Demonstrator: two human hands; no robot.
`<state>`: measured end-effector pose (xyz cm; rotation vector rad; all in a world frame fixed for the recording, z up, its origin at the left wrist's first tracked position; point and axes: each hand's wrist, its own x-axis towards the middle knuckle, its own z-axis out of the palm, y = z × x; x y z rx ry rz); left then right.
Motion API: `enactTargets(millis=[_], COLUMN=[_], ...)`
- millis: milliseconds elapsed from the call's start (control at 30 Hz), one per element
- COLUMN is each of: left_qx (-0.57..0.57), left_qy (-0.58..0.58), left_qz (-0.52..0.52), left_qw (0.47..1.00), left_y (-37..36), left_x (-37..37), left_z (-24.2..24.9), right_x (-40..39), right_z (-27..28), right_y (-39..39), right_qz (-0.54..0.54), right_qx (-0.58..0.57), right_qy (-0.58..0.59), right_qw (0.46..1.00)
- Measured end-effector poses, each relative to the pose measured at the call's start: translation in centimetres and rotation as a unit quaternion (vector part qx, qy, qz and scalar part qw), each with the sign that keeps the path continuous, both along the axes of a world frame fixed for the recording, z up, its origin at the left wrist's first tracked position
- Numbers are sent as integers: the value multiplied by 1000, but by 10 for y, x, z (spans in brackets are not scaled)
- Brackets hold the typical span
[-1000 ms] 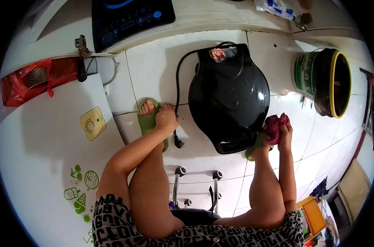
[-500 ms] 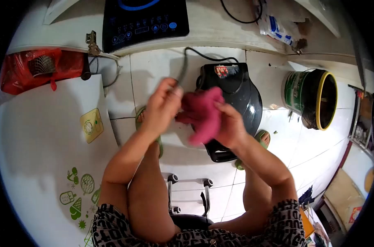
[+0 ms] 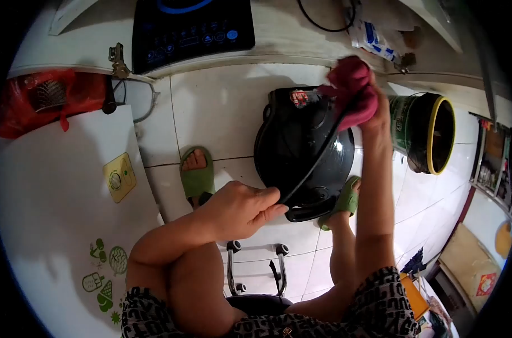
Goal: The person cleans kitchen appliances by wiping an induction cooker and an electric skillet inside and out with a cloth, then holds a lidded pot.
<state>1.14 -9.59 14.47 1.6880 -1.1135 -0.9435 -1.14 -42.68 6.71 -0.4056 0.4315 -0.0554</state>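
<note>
A black cord (image 3: 318,155) stretches diagonally above a round black appliance (image 3: 295,141) that stands on the tiled floor. My left hand (image 3: 242,209) pinches the cord's lower end near the appliance's front handle. Up at the right, my right hand (image 3: 379,112) is closed on a pink cloth (image 3: 354,93), and the cord runs up to this cloth. The cloth is bunched over the appliance's upper right corner. A red and white sticker (image 3: 300,98) shows on the back of the appliance.
An induction cooker (image 3: 194,34) sits on the shelf ahead. A bin with a yellow rim (image 3: 439,135) lies at the right. On the left are a white surface with green stickers (image 3: 59,186) and a red bag (image 3: 19,107). Green slippers (image 3: 198,177) are below.
My right hand has moved up and right with the pink cloth. My left hand has moved down and toward me with the cord, which is now drawn out between both hands.
</note>
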Motion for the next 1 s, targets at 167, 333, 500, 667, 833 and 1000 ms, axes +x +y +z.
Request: enactTargets(millis=[167,333,500,667,833,1000], left_qx=[-36,-17,14,58,87,122], left_qy=[52,24,-255,-402,-358,-363], left_qz=[-110,-236,-193,-157,-188,-230], left_qw=[992,971,947,900,910,895], left_y=[-9,-26,-49,-63,-50,-52], left_x=[-25,-92,-98,-86,-105,-97], left_z=[-7,-70,-106,-119,-161,-147], right_x=[-75,-194,-151,-121,-77,1], right_z=[-30,-29,38,-2,-65,-80], right_y=[-97,-144,-34,75,108,113], right_qz=[47,282,107,171,149,56], right_qx=[-57,-674,-841,-903,-920,-935], right_qy=[235,401,450,-35,-45,7], right_qw=[969,553,282,392,360,349])
